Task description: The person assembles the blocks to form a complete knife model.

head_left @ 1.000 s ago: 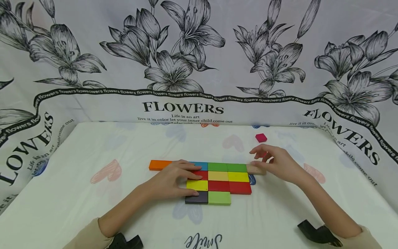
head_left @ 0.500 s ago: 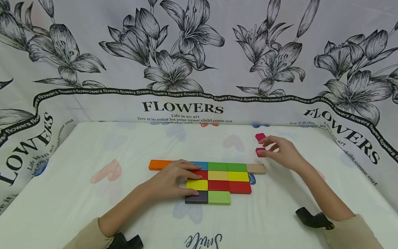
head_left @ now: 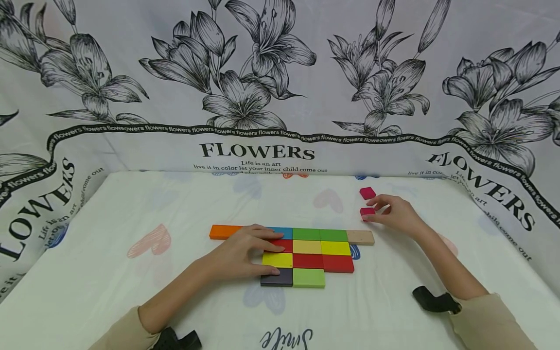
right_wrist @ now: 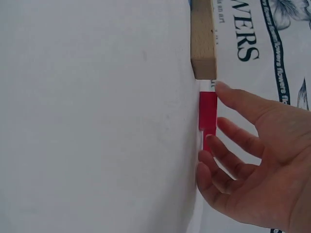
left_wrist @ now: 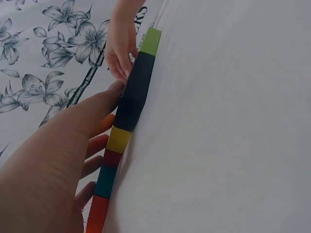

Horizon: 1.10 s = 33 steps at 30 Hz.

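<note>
My left hand (head_left: 242, 253) rests over the left part of rows of coloured flat blocks laid edge to edge. Its thumb lies on the black block (head_left: 282, 278), and its fingers reach over the blue block (head_left: 285, 234) and a red one (head_left: 285, 247), partly hiding them. In the left wrist view that thumb stays at the black block's (left_wrist: 133, 92) top edge. At the back right, my right hand (head_left: 395, 214) has its thumb and forefinger at opposite edges of the nearer pink block (head_left: 367, 212). Its other fingers are curled beside it. A second pink block (head_left: 368, 193) lies just behind.
An orange block (head_left: 224, 232) ends the back row on the left, a bare wooden block (head_left: 360, 237) on the right. Yellow, red and green blocks fill the rows between. The cloth (head_left: 153, 272) is white with heart prints. A flower-printed curtain (head_left: 258, 112) stands behind.
The right hand has moved back from the wooden block to the nearer pink block, its thumb shifting to that block's front edge. The left hand and the rows have not moved.
</note>
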{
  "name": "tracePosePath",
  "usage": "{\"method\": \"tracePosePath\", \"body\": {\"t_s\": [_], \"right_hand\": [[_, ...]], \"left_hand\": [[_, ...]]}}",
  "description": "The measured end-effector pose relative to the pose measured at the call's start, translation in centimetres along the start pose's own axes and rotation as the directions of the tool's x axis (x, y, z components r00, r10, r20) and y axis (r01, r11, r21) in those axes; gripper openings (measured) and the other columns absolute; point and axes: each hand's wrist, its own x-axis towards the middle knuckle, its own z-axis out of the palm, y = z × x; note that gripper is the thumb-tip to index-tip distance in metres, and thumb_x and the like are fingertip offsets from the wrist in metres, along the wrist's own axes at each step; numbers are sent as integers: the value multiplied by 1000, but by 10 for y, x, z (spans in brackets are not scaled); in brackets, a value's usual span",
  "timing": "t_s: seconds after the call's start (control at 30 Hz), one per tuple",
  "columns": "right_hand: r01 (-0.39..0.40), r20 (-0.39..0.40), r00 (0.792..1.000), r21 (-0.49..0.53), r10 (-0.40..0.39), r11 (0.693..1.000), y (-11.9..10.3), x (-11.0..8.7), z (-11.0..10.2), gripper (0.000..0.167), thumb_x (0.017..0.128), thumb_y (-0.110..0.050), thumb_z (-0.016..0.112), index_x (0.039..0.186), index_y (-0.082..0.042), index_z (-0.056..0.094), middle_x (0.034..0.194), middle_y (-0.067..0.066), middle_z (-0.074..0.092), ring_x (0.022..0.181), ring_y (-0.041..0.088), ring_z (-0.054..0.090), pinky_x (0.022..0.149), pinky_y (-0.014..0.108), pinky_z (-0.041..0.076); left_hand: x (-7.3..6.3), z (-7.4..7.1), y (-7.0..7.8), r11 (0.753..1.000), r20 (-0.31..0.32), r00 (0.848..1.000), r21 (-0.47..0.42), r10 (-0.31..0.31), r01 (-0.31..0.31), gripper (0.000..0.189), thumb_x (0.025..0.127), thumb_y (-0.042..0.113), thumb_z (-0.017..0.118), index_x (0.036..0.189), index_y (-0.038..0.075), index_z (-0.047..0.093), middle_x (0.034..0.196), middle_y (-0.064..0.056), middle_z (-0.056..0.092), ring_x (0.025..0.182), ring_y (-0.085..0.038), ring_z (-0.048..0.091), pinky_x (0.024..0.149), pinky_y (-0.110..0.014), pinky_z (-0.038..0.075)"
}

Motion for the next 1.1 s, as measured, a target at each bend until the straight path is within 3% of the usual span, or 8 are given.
{"method": "tracePosePath", "body": {"t_s": [0.27,0.67,0.87,1.1], "right_hand": [[5,15,1000,-2,-5,1000,3,-1,-2,43,94,-21,80,128,2,68,111,21,68,99,33,62,75,27,54],[51,141,989,-22,-47,998,12,-1,-17,47,97,-20,76,135,4,63,119,26,67,103,34,63,79,31,55],[63,115,992,-8,-61,998,18,-3,-18,44,97,-18,74,133,5,64,116,23,67,96,28,62,75,28,54],[21,54,998,-15,-20,1000,22,-3,-15,45,95,-20,77,132,3,66,116,21,68,98,29,61,75,30,54]], "left_hand": [[0,0,0,1000,0,1000,2,-2,2,46,88,46,84,128,24,79,148,7,64,140,-22,52,114,-50,47],[0,0,0,1000,-1,1000,-5,-1,1,46,88,45,85,128,23,79,147,6,64,139,-22,53,113,-50,48],[0,1,-3,1000,-4,1000,4,23,-23,46,88,43,85,129,23,79,147,5,64,139,-22,53,114,-48,47],[0,0,-3,1000,-2,1000,10,25,-24,46,89,44,85,129,23,78,147,5,64,140,-22,53,114,-49,47]]}}
